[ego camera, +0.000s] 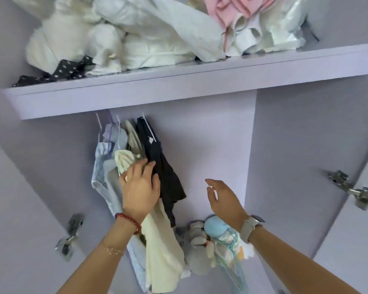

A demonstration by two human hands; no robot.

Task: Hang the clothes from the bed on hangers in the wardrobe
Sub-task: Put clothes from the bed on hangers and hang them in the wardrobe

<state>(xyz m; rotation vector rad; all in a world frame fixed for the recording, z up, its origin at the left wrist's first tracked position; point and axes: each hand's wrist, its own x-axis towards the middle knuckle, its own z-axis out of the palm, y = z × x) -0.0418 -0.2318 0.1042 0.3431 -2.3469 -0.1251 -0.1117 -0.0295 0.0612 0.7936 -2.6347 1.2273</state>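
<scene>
Two hands near, left hand (141, 183) flat on hanging clothes (136, 166) at wardrobe's left, right hand (223, 198) open, empty, soft toys (202, 240) below, one shelf (189, 85) of linen above.

The single head-worn camera faces into the open wardrobe, close to the shelf (189, 81), which crosses the upper frame. It looks forward and down below the shelf, with wide-angle distortion bending the shelf edge.
</scene>
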